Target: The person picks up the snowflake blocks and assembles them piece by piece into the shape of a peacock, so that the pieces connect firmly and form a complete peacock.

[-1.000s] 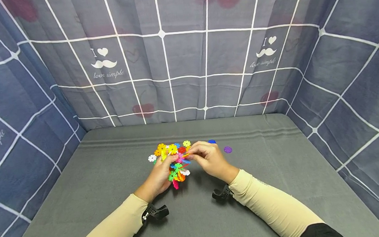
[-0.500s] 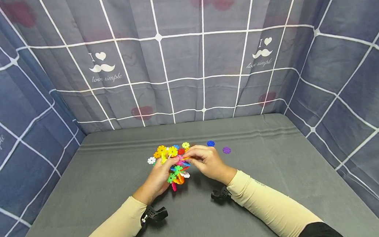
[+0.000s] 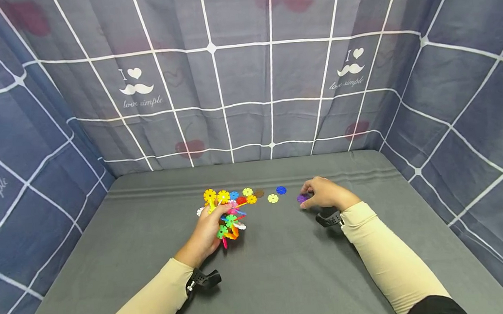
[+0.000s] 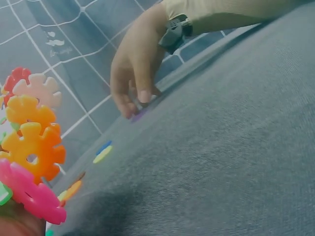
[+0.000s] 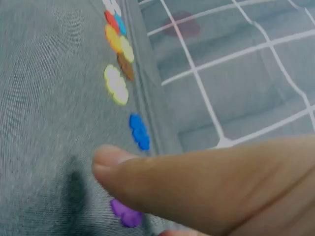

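R hand (image 3: 326, 193) has gone from the bright bunch (image 3: 231, 220) to the purple flower bit (image 3: 301, 198) on the gray table (image 3: 268, 277); can't tell if its fingers pinch it. L hand (image 3: 203, 234) grips the bunch, w/ blue bit (image 3: 281, 190) & pale yellow bit (image 3: 273, 199) lying btwn the hands.

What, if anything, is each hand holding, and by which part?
The left hand grips a multicoloured cluster of flower-shaped plastic pieces by its left side. The right hand is at a purple flower-shaped plastic disc; any grip is unclear.
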`<state>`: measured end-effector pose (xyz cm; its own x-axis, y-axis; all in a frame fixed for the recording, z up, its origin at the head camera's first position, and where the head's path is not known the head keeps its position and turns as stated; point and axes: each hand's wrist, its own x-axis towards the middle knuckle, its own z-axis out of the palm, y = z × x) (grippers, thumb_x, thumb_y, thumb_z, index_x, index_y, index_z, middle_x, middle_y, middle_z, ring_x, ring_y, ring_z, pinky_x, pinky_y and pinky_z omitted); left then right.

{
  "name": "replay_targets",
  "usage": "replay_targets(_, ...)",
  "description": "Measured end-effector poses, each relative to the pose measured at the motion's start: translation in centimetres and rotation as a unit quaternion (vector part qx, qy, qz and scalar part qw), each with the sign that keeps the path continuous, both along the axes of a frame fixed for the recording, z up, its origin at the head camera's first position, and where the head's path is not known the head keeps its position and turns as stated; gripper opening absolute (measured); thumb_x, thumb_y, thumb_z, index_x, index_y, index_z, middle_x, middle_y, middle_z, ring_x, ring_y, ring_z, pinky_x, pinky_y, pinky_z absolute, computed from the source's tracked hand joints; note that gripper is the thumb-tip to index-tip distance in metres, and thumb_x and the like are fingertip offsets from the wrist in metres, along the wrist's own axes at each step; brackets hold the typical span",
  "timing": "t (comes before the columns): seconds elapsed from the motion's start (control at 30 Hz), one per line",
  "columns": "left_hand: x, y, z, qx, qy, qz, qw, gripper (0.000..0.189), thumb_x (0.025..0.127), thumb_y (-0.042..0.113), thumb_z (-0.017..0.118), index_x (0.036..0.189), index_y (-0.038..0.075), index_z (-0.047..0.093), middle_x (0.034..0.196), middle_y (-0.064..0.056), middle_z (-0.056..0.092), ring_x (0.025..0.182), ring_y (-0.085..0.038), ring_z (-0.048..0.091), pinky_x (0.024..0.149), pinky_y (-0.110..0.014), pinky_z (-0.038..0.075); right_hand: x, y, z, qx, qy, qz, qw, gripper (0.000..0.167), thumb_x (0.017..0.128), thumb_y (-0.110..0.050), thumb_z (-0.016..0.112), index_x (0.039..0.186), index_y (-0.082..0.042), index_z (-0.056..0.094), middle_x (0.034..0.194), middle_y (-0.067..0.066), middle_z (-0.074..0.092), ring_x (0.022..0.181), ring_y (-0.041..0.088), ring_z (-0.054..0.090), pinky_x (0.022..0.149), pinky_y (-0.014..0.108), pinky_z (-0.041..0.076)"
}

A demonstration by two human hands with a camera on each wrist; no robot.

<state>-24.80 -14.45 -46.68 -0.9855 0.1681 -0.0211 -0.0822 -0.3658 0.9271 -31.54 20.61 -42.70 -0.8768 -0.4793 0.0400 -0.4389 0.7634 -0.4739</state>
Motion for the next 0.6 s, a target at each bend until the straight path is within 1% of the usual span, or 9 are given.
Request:
replay_targets(0.07,0.1,0.2,0.0,0.003,0.001,-0.008,1.0,0.006,0.1,0.013,0.064,0.098,0.008,0.06,0.086,-0.006,0.069,0.068,-0.022,0.071,0.056,-0.033,0.059,-0.2,0.5,-0.4,-0.001,-0.015,0.005,0.9999,0.038,0.081,-0.017,0.091,0.109,0.001,0.073,0.101,0.012,0.071,0.098,0.029,0.065,0.091,0.049,0.052)
replay_targets(0.17,0.2,0.4,-0.1,0.003,0.009,-0.016,0.9998,0.008,0.101,0.013,0.064,0.102,0.007,0.059,0.086,-0.007,0.07,0.069,-0.022,0.072,0.056,-0.033,0.059,-0.5,0.2,-0.9,-0.011,-0.016,0.006,0.9998,0.031,0.082,-0.009,0.09,0.105,0.001,0.072,0.09,0.006,0.067,0.086,0.022,0.062,0.083,0.044,0.052)
replay_targets(0.33,0.2,0.7,-0.2,-0.005,0.027,-0.025,0.9993,0.01,0.101,0.014,0.066,0.1,0.005,0.062,0.086,-0.01,0.072,0.07,-0.022,0.072,0.058,-0.033,0.06,-0.7,-0.5,-1.3,-0.009,-0.007,-0.021,0.9997,0.024,0.081,-0.004,0.089,0.095,-0.004,0.069,0.085,0.0,0.064,0.081,0.017,0.059,0.08,0.04,0.051)
replay_targets(0.4,0.3,0.8,-0.2,-0.012,0.03,-0.027,0.9991,0.009,0.101,0.013,0.066,0.097,0.005,0.065,0.087,-0.011,0.072,0.07,-0.022,0.071,0.059,-0.033,0.06,-0.6,-0.8,-1.4,-0.033,-0.014,-0.019,0.9992,0.024,0.082,-0.003,0.089,0.092,-0.006,0.066,0.081,0.0,0.063,0.074,0.016,0.061,0.074,0.037,0.053)
replay_targets(0.47,0.5,0.9,-0.1,-0.025,0.035,-0.023,0.9988,0.008,0.1,0.011,0.066,0.096,0.004,0.069,0.089,-0.011,0.073,0.072,-0.021,0.071,0.063,-0.032,0.06,-0.3,-1.4,-1.3,-0.092,-0.033,0.002,0.9952,0.022,0.086,-0.001,0.085,0.091,-0.005,0.064,0.079,0.004,0.064,0.069,0.017,0.063,0.065,0.035,0.056)
replay_targets(0.5,0.6,1.0,-0.1,-0.036,0.038,-0.018,0.9984,0.008,0.099,0.011,0.067,0.096,0.004,0.07,0.09,-0.01,0.073,0.074,-0.02,0.07,0.066,-0.031,0.06,-0.1,-1.9,-1.2,-0.135,-0.05,0.017,0.9895,0.02,0.089,0.001,0.083,0.092,-0.003,0.063,0.079,0.006,0.065,0.066,0.019,0.064,0.061,0.035,0.057)
replay_targets(0.53,0.6,1.0,-0.1,-0.048,0.04,-0.014,0.998,0.008,0.098,0.011,0.068,0.096,0.004,0.071,0.09,-0.01,0.073,0.074,-0.019,0.07,0.066,-0.031,0.06,0.2,-2.6,-1.0,-0.185,-0.073,0.033,0.9794,0.016,0.092,0.003,0.079,0.094,-0.001,0.063,0.079,0.011,0.066,0.066,0.023,0.066,0.058,0.036,0.058)
replay_targets(0.57,0.7,1.1,0.0,-0.058,0.044,-0.011,0.9973,0.009,0.097,0.01,0.068,0.096,0.002,0.071,0.089,-0.01,0.073,0.074,-0.019,0.07,0.066,-0.03,0.06,0.6,-3.3,-0.8,-0.24,-0.101,0.048,0.9643,0.012,0.095,0.005,0.075,0.097,0.003,0.064,0.081,0.016,0.067,0.066,0.028,0.068,0.057,0.038,0.06)
replay_targets(0.6,0.7,1.2,0.1,-0.069,0.048,-0.007,0.9964,0.01,0.097,0.01,0.068,0.096,0.001,0.071,0.088,-0.01,0.074,0.073,-0.019,0.07,0.066,-0.03,0.06,1.0,-4.1,-0.6,-0.29,-0.127,0.064,0.9463,0.01,0.096,0.006,0.072,0.101,0.007,0.064,0.084,0.021,0.068,0.069,0.033,0.07,0.058,0.04,0.061)
